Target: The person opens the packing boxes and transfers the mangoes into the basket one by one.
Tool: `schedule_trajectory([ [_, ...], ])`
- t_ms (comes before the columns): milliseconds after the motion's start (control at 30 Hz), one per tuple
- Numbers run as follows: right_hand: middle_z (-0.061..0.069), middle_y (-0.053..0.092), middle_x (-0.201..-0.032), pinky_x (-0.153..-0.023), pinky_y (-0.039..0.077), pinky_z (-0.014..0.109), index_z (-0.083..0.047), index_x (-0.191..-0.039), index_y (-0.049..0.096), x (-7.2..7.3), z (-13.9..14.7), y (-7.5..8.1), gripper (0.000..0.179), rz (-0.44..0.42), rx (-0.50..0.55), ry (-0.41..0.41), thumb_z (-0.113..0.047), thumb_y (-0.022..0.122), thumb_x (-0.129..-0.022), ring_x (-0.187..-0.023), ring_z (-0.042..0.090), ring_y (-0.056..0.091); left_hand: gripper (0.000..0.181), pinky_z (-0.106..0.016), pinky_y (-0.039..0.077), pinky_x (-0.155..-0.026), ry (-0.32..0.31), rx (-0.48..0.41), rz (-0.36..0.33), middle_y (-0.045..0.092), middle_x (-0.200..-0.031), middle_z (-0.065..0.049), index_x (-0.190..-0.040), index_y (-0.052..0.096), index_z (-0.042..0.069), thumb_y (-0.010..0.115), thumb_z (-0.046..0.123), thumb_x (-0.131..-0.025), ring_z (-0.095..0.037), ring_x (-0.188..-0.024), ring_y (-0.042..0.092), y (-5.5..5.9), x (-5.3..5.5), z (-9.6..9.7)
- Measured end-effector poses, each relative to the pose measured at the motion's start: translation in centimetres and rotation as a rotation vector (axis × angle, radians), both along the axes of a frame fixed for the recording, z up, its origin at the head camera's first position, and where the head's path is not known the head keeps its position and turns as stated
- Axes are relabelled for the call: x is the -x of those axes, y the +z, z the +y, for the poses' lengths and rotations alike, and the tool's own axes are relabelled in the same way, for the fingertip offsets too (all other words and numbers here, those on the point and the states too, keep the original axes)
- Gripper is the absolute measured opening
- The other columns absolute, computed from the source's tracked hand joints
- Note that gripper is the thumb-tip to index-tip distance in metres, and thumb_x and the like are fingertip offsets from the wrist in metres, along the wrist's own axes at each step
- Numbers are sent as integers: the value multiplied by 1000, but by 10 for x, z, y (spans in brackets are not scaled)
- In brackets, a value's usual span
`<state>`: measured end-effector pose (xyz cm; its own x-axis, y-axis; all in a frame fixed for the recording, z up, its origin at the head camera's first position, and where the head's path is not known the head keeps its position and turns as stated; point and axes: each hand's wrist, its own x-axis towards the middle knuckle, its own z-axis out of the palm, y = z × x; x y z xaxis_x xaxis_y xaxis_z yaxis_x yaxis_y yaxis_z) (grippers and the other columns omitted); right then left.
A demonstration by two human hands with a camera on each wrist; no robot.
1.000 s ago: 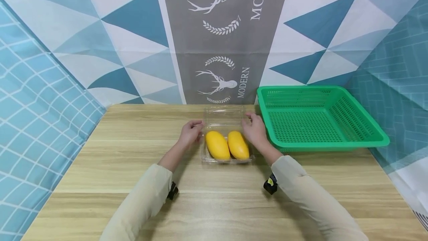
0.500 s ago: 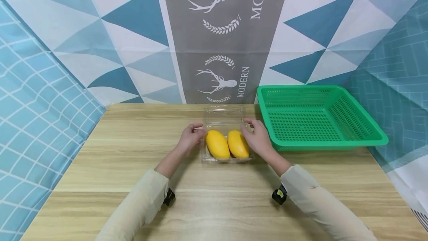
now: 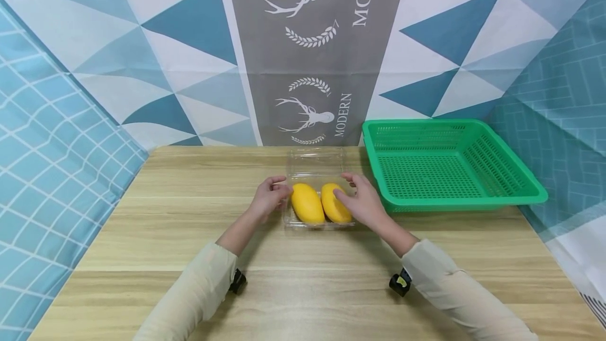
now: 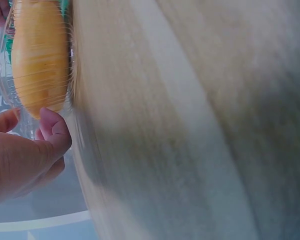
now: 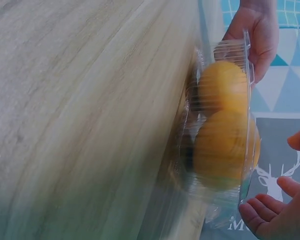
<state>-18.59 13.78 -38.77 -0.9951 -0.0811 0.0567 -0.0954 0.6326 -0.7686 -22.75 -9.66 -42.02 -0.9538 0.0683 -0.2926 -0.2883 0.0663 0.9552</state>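
Observation:
A clear plastic clamshell box (image 3: 303,225) sits on the table with its lid (image 3: 316,161) folded back toward the wall. Two yellow mangoes lie inside, a left mango (image 3: 307,204) and a right mango (image 3: 336,207). My left hand (image 3: 269,198) holds the box's left side, thumb at the rim and fingers curled along the outer wall, as the left wrist view shows. My right hand (image 3: 363,201) reaches over the box's right side. Its thumb overlaps the right mango in the head view; in the right wrist view the fingers (image 5: 262,212) are spread apart beside the rim.
A green perforated basket (image 3: 473,201) stands at the back right, close beside my right hand. Patterned cloth (image 3: 189,57) covers the walls behind and at both sides. The wooden table (image 3: 303,288) stretches toward me in front of the box.
My right hand has shifted from the box's right rim toward me, and its thumb now lies over the right mango. The left hand has slid slightly toward me. Box and mangoes keep their place.

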Motion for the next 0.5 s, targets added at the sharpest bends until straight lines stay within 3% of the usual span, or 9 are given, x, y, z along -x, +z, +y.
schedule_trajectory([
  [500,16,47,-136,-104,41,48,-5,-134,45,-1,-13,2,58,-11,-126,72,-31,65,-86,-124,32,46,50,-18,44,-54,12,8,-2,48,-99,-6,-133,43,2,62,3,-87,-9,-69,50,-1,0,0],
])
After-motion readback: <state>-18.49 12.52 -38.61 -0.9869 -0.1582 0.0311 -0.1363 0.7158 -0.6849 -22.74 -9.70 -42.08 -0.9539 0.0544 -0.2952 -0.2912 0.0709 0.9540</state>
